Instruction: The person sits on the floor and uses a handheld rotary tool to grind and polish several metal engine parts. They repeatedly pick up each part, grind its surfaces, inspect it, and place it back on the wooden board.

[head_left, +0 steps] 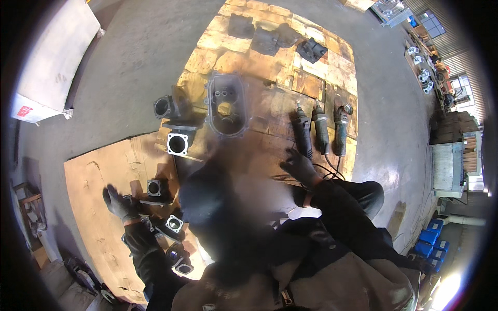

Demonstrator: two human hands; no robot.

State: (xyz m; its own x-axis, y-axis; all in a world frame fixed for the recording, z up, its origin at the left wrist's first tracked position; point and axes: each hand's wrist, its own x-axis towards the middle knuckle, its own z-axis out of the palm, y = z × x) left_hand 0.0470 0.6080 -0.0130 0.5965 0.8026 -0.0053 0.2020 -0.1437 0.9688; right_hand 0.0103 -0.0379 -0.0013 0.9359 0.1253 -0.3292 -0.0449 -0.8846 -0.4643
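Person crouches over a plywood board (270, 67) on a concrete floor (135, 46), both hands in dark gloves. Right hand (300, 167) reaches toward the near end of the left-most of three angle grinders (302, 136) lying side by side on the board; fingers spread, released, not closed on anything, tips just short of or touching the grinder's tail, cannot tell which. Left hand (120, 203) is out over a cardboard sheet (98, 176), fingers loosely spread, resting on or just beside a small metal casting (154, 188); no grasp visible.

Step in hand looks like picking up a tool: right hand is at the reach stage, grip not made. Next move likely calls for closing round the grinder body and lifting clear of the cords (332, 168) trailing at the near end, which could snag.

More small castings (174, 224) sit in a row near the left forearm. A large oval housing (226, 105) lies mid-board, two flanged castings (176, 136) at the board's left edge, touching each other. Open room: bare board between housing and grinders; board's right edge is just beside the third grinder (340, 129), floor beyond is open
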